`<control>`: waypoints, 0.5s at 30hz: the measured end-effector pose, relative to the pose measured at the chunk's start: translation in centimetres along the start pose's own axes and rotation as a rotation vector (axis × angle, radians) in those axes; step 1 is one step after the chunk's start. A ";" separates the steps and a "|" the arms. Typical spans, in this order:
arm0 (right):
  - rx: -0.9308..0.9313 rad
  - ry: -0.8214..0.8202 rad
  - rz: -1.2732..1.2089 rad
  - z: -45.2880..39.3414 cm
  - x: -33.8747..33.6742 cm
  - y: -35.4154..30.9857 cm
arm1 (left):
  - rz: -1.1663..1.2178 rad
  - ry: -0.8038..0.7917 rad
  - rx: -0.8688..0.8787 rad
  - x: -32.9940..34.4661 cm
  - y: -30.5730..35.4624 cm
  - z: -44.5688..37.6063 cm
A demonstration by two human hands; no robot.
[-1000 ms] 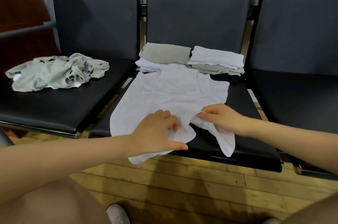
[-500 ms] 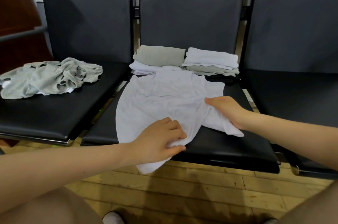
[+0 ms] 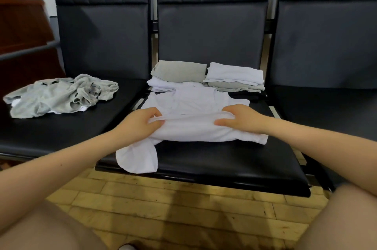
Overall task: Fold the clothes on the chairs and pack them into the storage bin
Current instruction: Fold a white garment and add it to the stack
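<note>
- Since a moment ago both my hands have carried the near hem of the white cotton T-shirt [image 3: 191, 127] up toward the middle of the frame, doubling it over its upper half.
- My left hand [image 3: 140, 122] pinches the folded edge at its left end, fingers curled round the cloth.
- My right hand [image 3: 240, 120] grips the same edge at its right end, thumb pointing inward along the fold.
- One sleeve of the T-shirt hangs loose toward the lower left, reaching the front lip of the middle black padded chair seat [image 3: 234, 164].
- I count three black chairs in a row; the shirt lies on the middle one.
- Two stacks of folded clothes sit behind it, against the backrest: the left stack [image 3: 177, 75] is grey on white, the right stack [image 3: 234, 78] white on grey.
- One crumpled pile of grey clothes [image 3: 59, 95] lies on the left chair seat [image 3: 61, 133], with a bit of white showing under it.
- Yellow wooden plank floor [image 3: 183, 209] fills the bottom centre.
</note>
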State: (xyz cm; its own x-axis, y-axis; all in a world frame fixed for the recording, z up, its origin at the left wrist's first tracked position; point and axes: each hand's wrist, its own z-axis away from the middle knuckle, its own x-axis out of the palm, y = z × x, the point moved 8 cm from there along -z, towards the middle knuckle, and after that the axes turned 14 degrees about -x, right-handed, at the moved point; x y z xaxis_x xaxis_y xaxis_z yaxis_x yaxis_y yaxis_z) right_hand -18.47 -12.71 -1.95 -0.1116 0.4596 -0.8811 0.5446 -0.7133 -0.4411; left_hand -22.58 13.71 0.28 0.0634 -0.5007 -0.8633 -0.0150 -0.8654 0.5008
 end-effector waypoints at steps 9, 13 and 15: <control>0.036 0.228 -0.171 2.9 -2.6 0.3 | 0.178 0.019 -0.078 -3.6 -4.9 1.3; 0.072 0.067 -0.177 4.1 1.1 0.0 | 0.377 -0.162 -0.180 -0.9 -4.8 2.7; 0.043 0.014 -0.087 4.4 2.0 -0.7 | 0.313 -0.226 -0.188 0.3 -4.2 3.4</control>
State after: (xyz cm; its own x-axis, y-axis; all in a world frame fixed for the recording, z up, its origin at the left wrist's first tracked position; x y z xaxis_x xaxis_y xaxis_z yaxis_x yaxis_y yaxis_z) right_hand -22.74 -13.67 -4.13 -0.1454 0.5277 -0.8369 0.4973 -0.6923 -0.5230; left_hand -25.84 17.09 -2.31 -0.1360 -0.7483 -0.6493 0.1844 -0.6630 0.7255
